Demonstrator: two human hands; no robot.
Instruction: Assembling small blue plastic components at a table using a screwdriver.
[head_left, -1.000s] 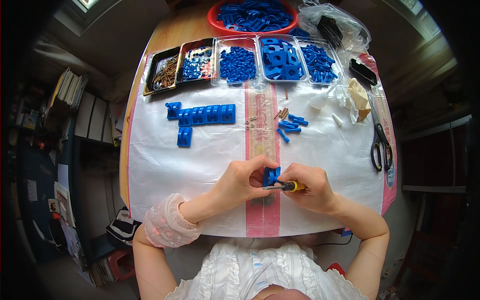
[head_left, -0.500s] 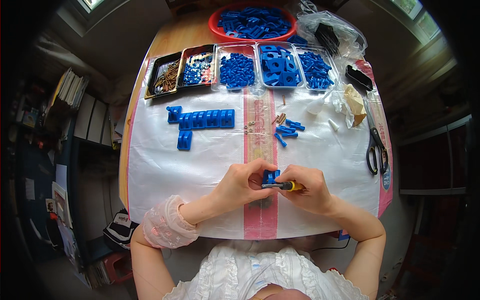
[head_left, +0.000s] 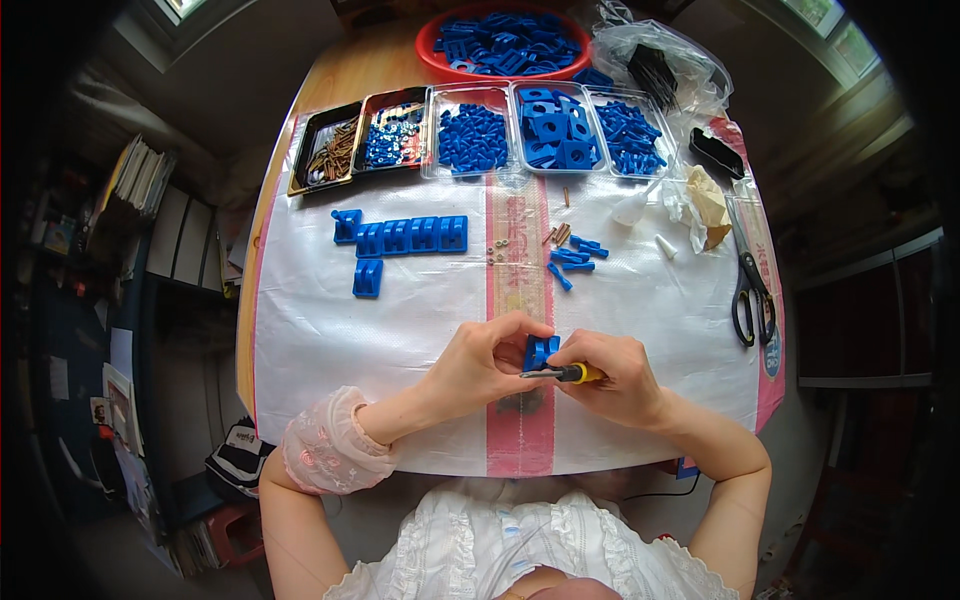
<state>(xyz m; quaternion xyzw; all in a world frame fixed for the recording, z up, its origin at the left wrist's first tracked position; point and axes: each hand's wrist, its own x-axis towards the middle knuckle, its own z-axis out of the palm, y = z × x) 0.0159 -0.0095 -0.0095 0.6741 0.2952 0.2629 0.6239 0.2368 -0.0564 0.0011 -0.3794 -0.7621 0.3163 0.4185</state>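
Close to the table's near side, my left hand (head_left: 468, 362) pinches a small blue plastic bracket (head_left: 541, 350) between thumb and fingers. My right hand (head_left: 618, 372) is closed around a screwdriver (head_left: 577, 374) with a yellow and black handle. Its metal shaft points left across the bracket's near edge, toward my left thumb; whether the tip touches anything cannot be made out. Further off to the left lie several similar blue brackets (head_left: 412, 236), most set side by side in a row. Right of the middle are loose blue plastic pegs (head_left: 570, 258) and a few copper-coloured pins (head_left: 562, 234).
Along the back stand trays of parts: copper-coloured pins (head_left: 332, 152), small shiny pieces (head_left: 395, 142) and blue plastic pieces (head_left: 472, 138). Behind them is a red basin (head_left: 430, 62). Black scissors (head_left: 747, 290), crumpled paper (head_left: 708, 205) and a white nozzle bottle (head_left: 630, 209) lie right.
The screwdriver has tilted slightly, its shaft end now a little lower. Both hands keep nearly the same place and grip on the bracket and screwdriver.
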